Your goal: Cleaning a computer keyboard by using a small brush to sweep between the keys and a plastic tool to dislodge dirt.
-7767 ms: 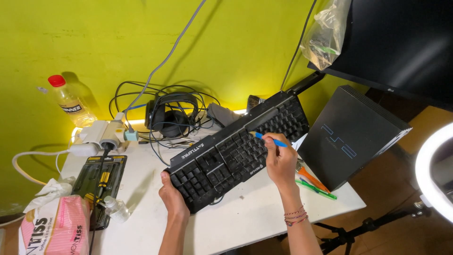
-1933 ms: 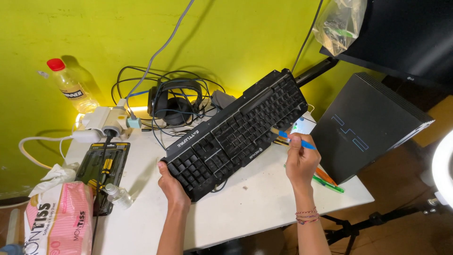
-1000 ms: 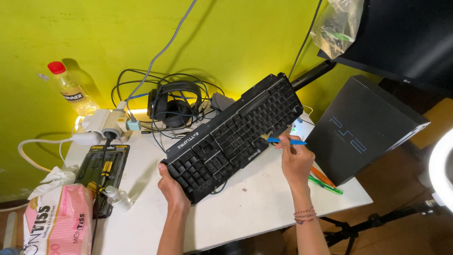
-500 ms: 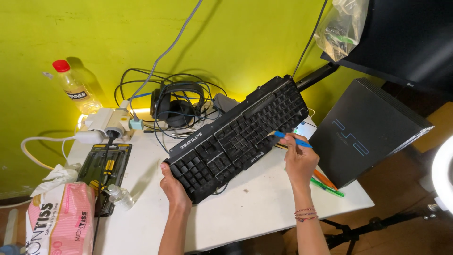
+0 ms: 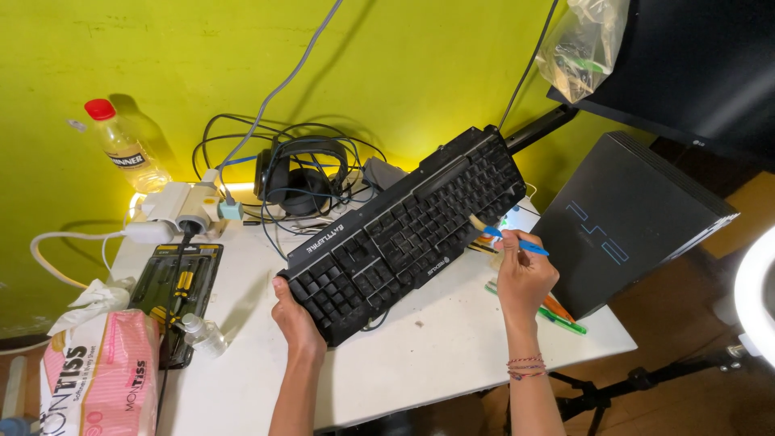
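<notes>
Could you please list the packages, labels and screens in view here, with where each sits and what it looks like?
Tissue pack: near-left table corner, soft pink-and-white packet.
Bottle: far left by the wall, clear plastic, red cap, label band.
Screwdriver set: left of the keyboard, flat black case with yellow trim.
Plastic bag: hanging top right, clear.
Monitor: top right, dark.
</notes>
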